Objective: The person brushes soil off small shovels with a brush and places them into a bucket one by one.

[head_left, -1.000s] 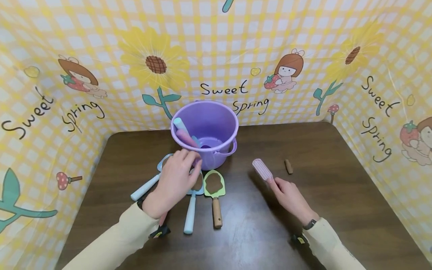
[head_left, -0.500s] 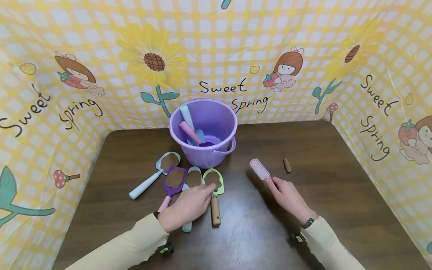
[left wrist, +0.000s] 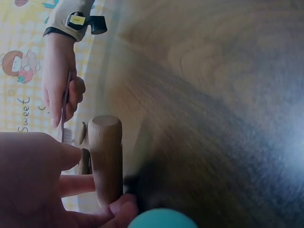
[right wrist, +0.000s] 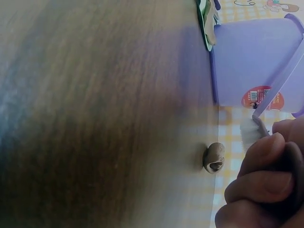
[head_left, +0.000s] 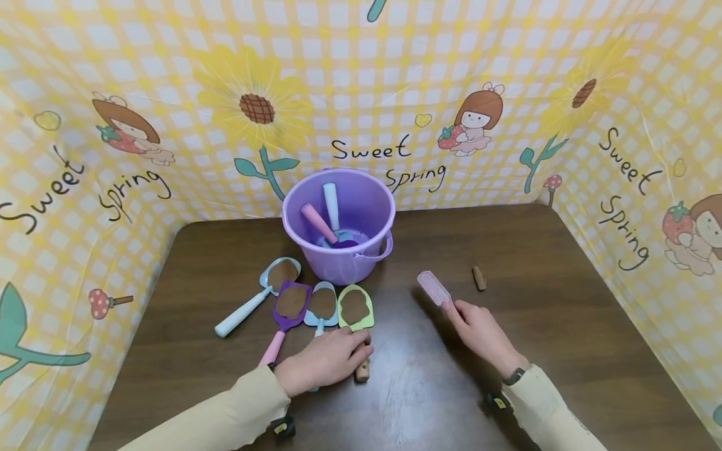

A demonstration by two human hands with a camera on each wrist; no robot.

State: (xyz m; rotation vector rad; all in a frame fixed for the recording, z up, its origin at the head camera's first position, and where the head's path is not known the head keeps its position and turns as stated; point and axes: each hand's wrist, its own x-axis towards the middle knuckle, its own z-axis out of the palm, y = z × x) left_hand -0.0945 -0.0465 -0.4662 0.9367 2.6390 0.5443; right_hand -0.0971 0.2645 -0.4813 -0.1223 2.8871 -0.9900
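Wood meets the left hand (head_left: pixel 327 358): its fingers bend around the brown, round-ended handle (left wrist: pixel 106 154) of a lime-green spatula with a brown-centred head (head_left: pixel 366 321), though how firmly they press cannot be told. The spatula lies on the dark wood-grain table (head_left: pixel 429 394), its head pointing toward the bucket and the end of its handle showing past the fingers.

Just beside that head lies a pale-blue tool with a rounded, brown-centred head (head_left: pixel 321 322), its handle partly covered by the hand. Next comes a squarish purple tool (head_left: pixel 289 322) with a pink handle, then another light-blue one (head_left: pixel 244 316) slanting outward.

The right hand (head_left: pixel 482 329), well apart, has its fingers curled round a pale-pink brush with whitish bristles (head_left: pixel 433 288). Near it on the table is a small, brown, curled piece (head_left: pixel 479 279).

Beyond the tool heads stands a lilac plastic bucket (head_left: pixel 341 266); inside, a pink handle (head_left: pixel 319 223) and a pale-blue handle (head_left: pixel 331 203) lean upward. Yellow-checked printed cloth (head_left: pixel 350 50) rises behind.
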